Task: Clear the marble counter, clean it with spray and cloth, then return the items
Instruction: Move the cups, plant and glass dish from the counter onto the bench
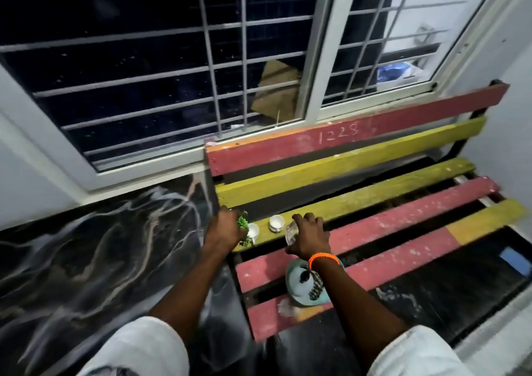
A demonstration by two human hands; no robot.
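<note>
- Marble counter (95, 249), black with pale veins, lying at left under the barred window (161, 67); edge butting against the slatted bench (359, 202) at right.
- Left hand (227, 228) curled around a small green plant (242, 226), fingers closed on it at the near end of a yellow slat, just past the counter's edge.
- Small white pot (253, 229) touching or just beside that plant; cannot tell whether the plant sits in it.
- Second white cup (275, 223) upright on the same yellow slat, between the two hands and apart from both.
- Right hand (309, 236) gripping a clear glass object (292, 233) from above, fingers bent over its top; orange wristband (324, 259) on that wrist.
- Pale blue bowl (306, 283) on the red slats nearer the body, partly hidden under the right forearm, holding something dark and patterned, too blurred to name.
- Bench slats painted red and yellow, worn and dusty, with "1228" scratched on the top red back slat.
- White sleeves (135, 347) at the bottom edge on both arms.
- Blue patch (515, 260) on the dark floor beyond the bench, at far right.
</note>
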